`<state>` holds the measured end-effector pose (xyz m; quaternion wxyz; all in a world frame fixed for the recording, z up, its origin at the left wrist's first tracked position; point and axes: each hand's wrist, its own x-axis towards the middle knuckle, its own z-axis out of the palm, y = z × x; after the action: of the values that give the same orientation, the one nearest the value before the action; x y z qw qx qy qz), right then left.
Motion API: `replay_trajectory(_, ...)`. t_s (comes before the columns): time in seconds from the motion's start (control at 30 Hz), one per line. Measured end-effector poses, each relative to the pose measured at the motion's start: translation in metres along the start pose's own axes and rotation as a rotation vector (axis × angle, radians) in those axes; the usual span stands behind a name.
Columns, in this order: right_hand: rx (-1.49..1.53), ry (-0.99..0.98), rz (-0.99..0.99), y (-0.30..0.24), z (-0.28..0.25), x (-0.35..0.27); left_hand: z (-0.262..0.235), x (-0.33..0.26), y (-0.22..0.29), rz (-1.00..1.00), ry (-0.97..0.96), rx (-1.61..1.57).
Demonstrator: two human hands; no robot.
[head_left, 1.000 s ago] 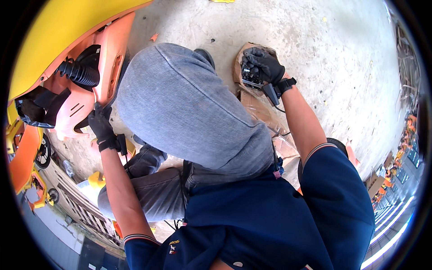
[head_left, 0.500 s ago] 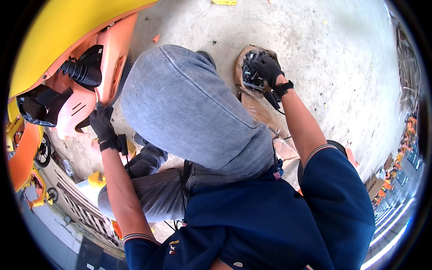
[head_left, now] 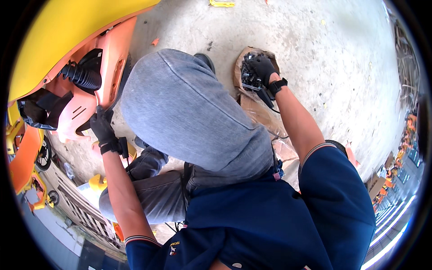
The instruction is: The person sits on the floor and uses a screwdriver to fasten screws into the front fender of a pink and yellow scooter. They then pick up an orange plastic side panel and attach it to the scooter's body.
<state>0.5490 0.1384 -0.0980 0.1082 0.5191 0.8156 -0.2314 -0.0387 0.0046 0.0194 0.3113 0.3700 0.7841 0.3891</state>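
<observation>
My left hand (head_left: 102,125), in a black glove, is at the lower edge of an orange plastic panel (head_left: 118,67) on a yellow-and-orange vehicle body (head_left: 76,36). Its fingers are closed at the panel's edge. Just above it, a black ribbed rubber boot (head_left: 81,76) sits inside the body. My right hand (head_left: 263,68), also gloved in black, reaches into an open brown paper bag (head_left: 237,72) of small black parts (head_left: 250,77). Its fingertips are down among the parts, so their grip is hidden.
My bent knee (head_left: 180,90) in grey trousers rises between my hands. Crumpled brown wrapping (head_left: 261,114) lies below the bag. A yellow piece (head_left: 222,3) and an orange scrap (head_left: 155,42) lie on the concrete floor (head_left: 324,58). More orange and yellow bodies (head_left: 27,148) stand at far left.
My right hand has shifted slightly left and up within the bag, over the black parts. My left hand stays at the panel edge, nearly still.
</observation>
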Motion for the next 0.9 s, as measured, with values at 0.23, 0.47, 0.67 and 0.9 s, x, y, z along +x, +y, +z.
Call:
replay_trajectory(0.23, 0.361, 0.240, 0.241, 0.019, 0.038, -0.009, 0.011, -0.007, 0.015, -0.074, 0.079, -0.148)
replay_trajectory(0.47, 0.751, 0.265, 0.836, 0.044, 0.055, 0.004, 0.010, -0.006, 0.015, -0.111, 0.109, -0.089)
replay_trajectory(0.67, 0.225, 0.182, 0.794, 0.037, 0.041, 0.025, 0.010, -0.007, 0.014, -0.055, 0.046, -0.213)
replay_trajectory(0.9, 0.095, 0.120, 0.465, 0.047, 0.046, 0.010, 0.008, -0.008, 0.017, -0.068, 0.054, -0.145)
